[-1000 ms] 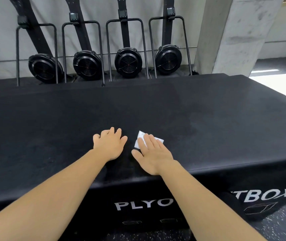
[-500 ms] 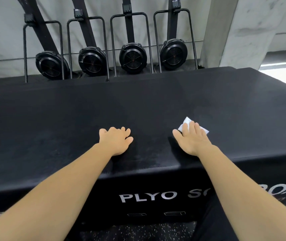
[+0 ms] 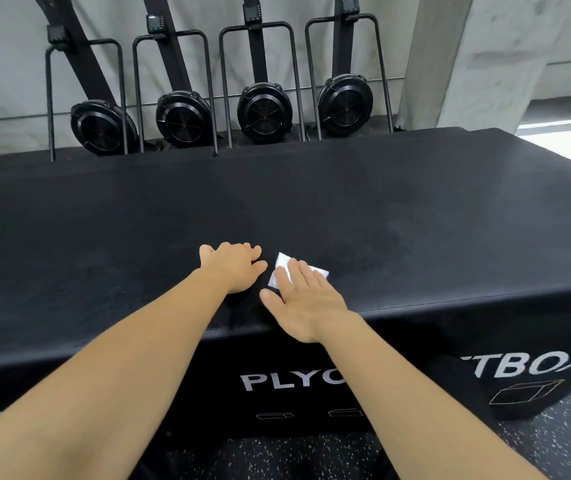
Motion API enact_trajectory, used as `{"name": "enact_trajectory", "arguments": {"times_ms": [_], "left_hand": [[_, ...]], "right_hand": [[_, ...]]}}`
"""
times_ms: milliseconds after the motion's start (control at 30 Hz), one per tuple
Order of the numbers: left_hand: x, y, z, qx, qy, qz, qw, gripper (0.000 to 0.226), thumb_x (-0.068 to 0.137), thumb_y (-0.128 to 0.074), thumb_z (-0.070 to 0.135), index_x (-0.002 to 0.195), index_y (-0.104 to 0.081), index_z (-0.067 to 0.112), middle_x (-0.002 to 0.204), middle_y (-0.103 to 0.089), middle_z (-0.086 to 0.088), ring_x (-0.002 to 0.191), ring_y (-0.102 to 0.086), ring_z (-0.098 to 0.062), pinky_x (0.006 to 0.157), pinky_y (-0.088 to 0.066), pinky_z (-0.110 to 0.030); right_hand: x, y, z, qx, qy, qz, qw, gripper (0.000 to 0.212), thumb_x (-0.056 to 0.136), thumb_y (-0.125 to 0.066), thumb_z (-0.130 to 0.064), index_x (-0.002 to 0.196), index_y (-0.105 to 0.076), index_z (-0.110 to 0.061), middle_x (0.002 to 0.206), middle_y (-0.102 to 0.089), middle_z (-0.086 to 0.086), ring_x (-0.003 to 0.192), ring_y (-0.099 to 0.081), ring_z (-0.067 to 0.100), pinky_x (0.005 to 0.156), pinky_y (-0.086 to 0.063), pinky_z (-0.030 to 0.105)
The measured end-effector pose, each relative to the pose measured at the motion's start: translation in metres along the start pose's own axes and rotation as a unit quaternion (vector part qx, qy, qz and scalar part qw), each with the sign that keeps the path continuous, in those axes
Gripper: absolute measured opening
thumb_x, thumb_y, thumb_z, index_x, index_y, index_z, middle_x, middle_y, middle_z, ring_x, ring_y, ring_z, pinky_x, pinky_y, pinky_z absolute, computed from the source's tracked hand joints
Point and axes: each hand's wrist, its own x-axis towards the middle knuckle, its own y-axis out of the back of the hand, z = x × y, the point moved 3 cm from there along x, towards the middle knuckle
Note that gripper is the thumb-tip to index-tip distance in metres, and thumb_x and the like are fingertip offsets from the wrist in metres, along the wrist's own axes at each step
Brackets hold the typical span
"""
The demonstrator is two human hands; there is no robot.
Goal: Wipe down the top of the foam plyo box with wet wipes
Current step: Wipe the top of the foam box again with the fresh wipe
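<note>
Right hand (image 3: 306, 306), fingers flat, presses white folded wet wipe (image 3: 282, 271) onto black foam plyo box (image 3: 415, 220); left hand (image 3: 234, 268) rests loosely curled beside.

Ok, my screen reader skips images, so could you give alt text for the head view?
A right hand presses a white wipe flat on a black plyo box; the left hand rests beside it. Four fan machines stand behind the box.

On the front face of the plyo box (image 3: 208, 386) — white "PLYO" near the middle, "TBOX" at right.
</note>
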Motion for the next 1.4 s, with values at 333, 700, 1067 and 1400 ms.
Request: {"name": "enact_trajectory", "arguments": {"times_ms": [333,700,1067,1400], "left_hand": [[0.002,-0.003,0.0,0.012,0.001,-0.016,1.0,0.05,0.102,-0.018,0.049,0.15,-0.027,0.036,0.148,-0.04,0.009,0.131,-0.039,-0.02,0.097,-0.025,-0.041],[0.005,-0.004,0.0,0.018,-0.006,-0.016,1.0,0.05,0.102,-0.019,0.049,0.148,-0.03,0.035,0.147,-0.041,0.009,0.133,-0.037,-0.021,0.099,-0.025,-0.042],[0.004,-0.002,0.003,0.007,-0.002,-0.005,1.0,0.044,0.101,-0.023,0.044,0.137,-0.044,0.031,0.136,-0.051,0.01,0.118,-0.048,-0.019,0.082,-0.023,-0.037],[0.002,-0.003,0.004,-0.019,0.008,-0.008,1.0,0.046,0.102,-0.02,0.041,0.142,-0.04,0.03,0.135,-0.05,0.01,0.114,-0.053,-0.018,0.103,-0.019,-0.043]], "right_hand": [[-0.012,0.034,0.102,0.018,-0.085,0.068,0.994,0.038,0.099,-0.02,-0.048,0.124,-0.035,-0.023,0.129,-0.03,-0.004,0.129,-0.027,0.021,0.11,-0.025,0.038],[-0.01,0.031,0.097,0.011,-0.158,0.068,0.985,0.067,0.1,-0.017,-0.054,0.148,-0.025,-0.009,0.154,-0.019,0.012,0.144,-0.012,0.028,0.12,-0.014,0.043],[-0.018,-0.013,-0.012,-0.004,-0.047,0.006,0.999,0.079,0.1,-0.008,-0.062,0.157,0.014,-0.012,0.162,0.025,0.01,0.148,0.028,0.023,0.122,0.013,0.04],[-0.039,0.01,0.055,0.012,-0.029,0.088,0.996,0.041,0.1,-0.022,-0.048,0.125,-0.037,-0.018,0.14,-0.031,0.004,0.133,-0.026,0.021,0.114,-0.023,0.038]]}}
